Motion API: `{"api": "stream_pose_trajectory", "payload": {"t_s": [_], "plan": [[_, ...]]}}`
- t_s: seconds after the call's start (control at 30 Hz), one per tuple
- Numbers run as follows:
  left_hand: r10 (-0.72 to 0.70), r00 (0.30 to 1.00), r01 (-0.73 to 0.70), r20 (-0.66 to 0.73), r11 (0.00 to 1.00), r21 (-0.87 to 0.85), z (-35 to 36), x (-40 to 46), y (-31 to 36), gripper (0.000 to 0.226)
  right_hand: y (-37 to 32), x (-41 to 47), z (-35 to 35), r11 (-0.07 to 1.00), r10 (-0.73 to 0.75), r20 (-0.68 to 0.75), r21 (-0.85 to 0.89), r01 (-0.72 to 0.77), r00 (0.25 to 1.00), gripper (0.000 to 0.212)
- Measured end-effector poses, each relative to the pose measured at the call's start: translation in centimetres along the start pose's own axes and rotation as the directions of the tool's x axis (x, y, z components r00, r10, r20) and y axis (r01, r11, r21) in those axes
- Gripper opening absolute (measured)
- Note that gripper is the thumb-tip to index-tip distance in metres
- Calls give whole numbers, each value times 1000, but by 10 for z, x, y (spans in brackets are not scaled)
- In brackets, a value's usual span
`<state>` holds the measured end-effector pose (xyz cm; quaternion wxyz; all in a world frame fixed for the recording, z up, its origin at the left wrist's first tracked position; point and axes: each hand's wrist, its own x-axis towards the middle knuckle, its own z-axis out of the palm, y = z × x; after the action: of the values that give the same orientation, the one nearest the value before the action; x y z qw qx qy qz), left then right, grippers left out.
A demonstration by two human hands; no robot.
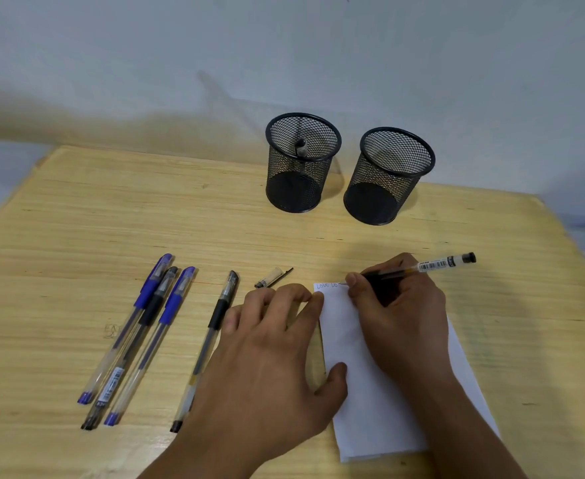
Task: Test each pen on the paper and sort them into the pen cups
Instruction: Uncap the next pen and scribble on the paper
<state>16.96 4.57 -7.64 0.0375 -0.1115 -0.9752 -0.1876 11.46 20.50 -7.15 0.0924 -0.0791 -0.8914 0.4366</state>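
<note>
My right hand [401, 305] grips a black gel pen [433, 265], its tip touching the top edge of the white paper [360, 402] beside some faint writing. My left hand [267, 344] lies flat, its fingertips and thumb pressing the paper's left edge. A loose pen cap [273, 273] lies just beyond the left fingers. Several capped pens lie in a row to the left: two blue ones [135, 312] [159, 337], a black one between them [139, 337], and another black one [211, 333] beside my left hand. Two black mesh pen cups stand at the back; the left cup [301, 160] holds one pen, and inside the right cup [389, 174] I see no pen.
The wooden table [76, 219] runs up to a pale wall just behind the cups. Its right corner ends near the frame edge, and bare wood stretches across the back left.
</note>
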Motion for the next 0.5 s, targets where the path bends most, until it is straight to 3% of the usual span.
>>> {"api": "stream_pose_trajectory", "payload": {"t_s": [0.5], "plan": [[-3,1000,3,-7,1000,-8,-1,-1,0,68,-5,-2,-1,1000,1,-7,15,-1,1000,19]]}}
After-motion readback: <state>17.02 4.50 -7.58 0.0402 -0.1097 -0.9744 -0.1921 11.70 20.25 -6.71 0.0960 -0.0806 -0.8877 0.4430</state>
